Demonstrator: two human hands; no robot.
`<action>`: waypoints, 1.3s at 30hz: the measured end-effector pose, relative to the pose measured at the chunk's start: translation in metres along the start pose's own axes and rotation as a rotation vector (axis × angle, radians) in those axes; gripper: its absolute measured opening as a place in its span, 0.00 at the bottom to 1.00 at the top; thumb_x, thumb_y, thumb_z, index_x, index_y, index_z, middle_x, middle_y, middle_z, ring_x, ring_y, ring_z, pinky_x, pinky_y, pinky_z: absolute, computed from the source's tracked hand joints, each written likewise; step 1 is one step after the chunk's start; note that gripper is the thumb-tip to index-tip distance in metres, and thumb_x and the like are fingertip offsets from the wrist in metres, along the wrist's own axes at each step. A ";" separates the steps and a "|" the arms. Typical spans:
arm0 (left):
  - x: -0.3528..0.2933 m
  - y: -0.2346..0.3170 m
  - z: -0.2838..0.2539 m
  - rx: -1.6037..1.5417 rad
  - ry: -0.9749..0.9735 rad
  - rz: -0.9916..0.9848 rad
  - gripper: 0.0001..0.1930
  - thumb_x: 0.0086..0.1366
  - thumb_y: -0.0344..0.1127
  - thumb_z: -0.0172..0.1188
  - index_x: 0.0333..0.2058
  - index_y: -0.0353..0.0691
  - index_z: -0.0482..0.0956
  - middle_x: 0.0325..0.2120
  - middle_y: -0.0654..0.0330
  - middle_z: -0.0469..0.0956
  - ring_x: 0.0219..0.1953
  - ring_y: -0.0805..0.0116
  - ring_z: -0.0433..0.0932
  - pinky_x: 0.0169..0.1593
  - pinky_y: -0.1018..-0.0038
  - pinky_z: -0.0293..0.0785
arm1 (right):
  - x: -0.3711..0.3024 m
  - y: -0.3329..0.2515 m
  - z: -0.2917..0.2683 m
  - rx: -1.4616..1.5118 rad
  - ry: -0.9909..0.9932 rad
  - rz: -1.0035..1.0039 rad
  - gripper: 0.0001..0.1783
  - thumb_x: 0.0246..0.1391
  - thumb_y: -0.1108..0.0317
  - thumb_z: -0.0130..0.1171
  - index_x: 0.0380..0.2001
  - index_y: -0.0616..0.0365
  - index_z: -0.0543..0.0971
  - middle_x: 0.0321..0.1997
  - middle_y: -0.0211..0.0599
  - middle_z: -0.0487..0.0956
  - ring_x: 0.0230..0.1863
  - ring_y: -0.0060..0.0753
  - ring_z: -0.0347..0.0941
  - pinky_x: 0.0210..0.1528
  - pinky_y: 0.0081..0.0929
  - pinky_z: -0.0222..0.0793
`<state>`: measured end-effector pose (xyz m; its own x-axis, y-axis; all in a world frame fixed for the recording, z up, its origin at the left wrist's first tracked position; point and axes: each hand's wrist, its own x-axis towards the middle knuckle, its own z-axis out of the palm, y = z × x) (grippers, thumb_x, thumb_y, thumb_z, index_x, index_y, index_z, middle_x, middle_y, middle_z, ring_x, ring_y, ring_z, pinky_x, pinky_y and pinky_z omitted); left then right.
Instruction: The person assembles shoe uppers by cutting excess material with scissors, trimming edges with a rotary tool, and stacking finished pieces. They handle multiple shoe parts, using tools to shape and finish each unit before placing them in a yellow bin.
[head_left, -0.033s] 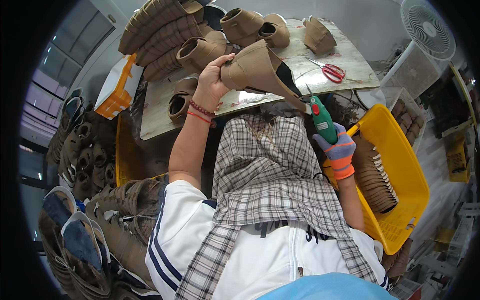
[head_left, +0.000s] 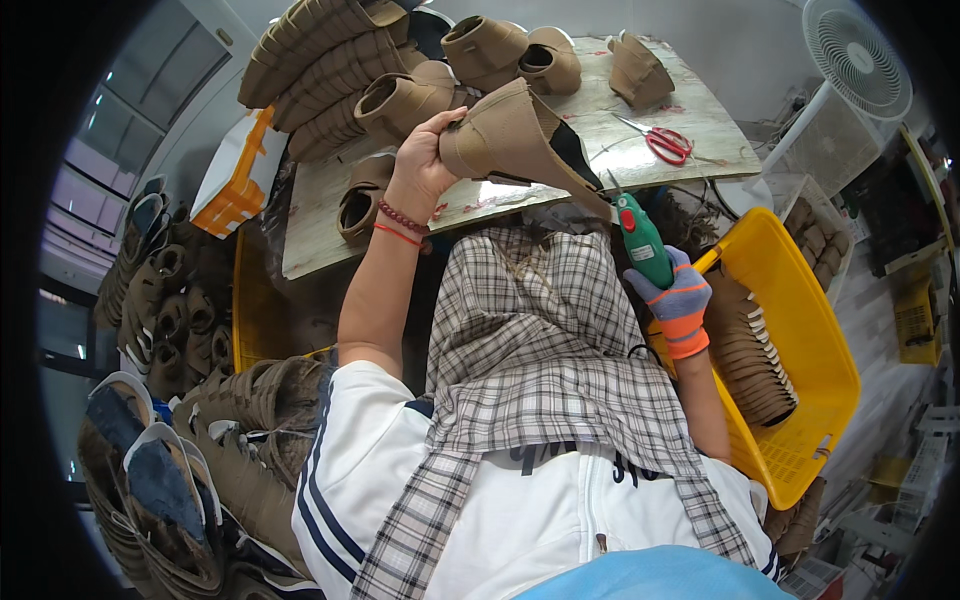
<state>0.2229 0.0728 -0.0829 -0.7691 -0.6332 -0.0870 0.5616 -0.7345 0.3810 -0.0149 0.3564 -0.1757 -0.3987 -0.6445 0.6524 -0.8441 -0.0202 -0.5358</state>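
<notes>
A tan shoe upper (head_left: 520, 135) is held up over the near edge of the table by my left hand (head_left: 428, 158), which is closed on its left end. The wide, dark-lined opening of the upper faces right. My right hand (head_left: 680, 290), in a grey and orange glove, is wrapped round a green handheld power tool (head_left: 645, 243) with a red switch. Its thin metal tip points up and sits close to the lower right edge of the upper; whether they touch I cannot tell. On the table, red-handled scissors (head_left: 668, 146) lie beyond the tool.
More tan uppers (head_left: 405, 100) stand and lie in stacks on the pale tabletop (head_left: 570, 110). At my right, a yellow crate (head_left: 825, 380) holds a row of uppers. Piled uppers (head_left: 250, 430) crowd my left side. An orange and white box (head_left: 235, 175) and a white fan (head_left: 855, 60) flank the table.
The green power tool has shifted very slightly to the left against the upper. Both hands keep their hold.
</notes>
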 end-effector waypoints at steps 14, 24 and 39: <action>0.008 0.001 -0.018 -0.095 0.060 -0.085 0.11 0.65 0.28 0.46 0.40 0.24 0.69 0.38 0.40 0.76 0.40 0.48 0.78 0.46 0.55 0.77 | 0.003 -0.017 0.003 0.056 -0.044 -0.129 0.24 0.31 0.53 0.75 0.30 0.53 0.77 0.20 0.37 0.77 0.20 0.42 0.72 0.22 0.31 0.68; 0.014 -0.030 -0.006 -0.053 0.075 -0.024 0.12 0.66 0.29 0.45 0.43 0.25 0.69 0.44 0.41 0.73 0.46 0.50 0.76 0.52 0.57 0.74 | 0.013 -0.026 0.010 0.142 0.032 -0.131 0.23 0.32 0.57 0.75 0.30 0.56 0.77 0.21 0.38 0.77 0.21 0.38 0.74 0.23 0.27 0.70; 0.015 -0.045 0.019 0.289 -0.052 0.282 0.17 0.68 0.32 0.46 0.52 0.28 0.66 0.49 0.49 0.72 0.50 0.59 0.74 0.54 0.63 0.72 | 0.013 -0.012 0.039 0.393 -0.046 0.136 0.28 0.37 0.57 0.74 0.40 0.60 0.75 0.27 0.34 0.80 0.26 0.20 0.77 0.29 0.19 0.73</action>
<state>0.1809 0.1010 -0.0835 -0.6157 -0.7815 0.1013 0.6495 -0.4305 0.6268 0.0046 0.3187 -0.1819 -0.4731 -0.6944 0.5422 -0.5805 -0.2173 -0.7847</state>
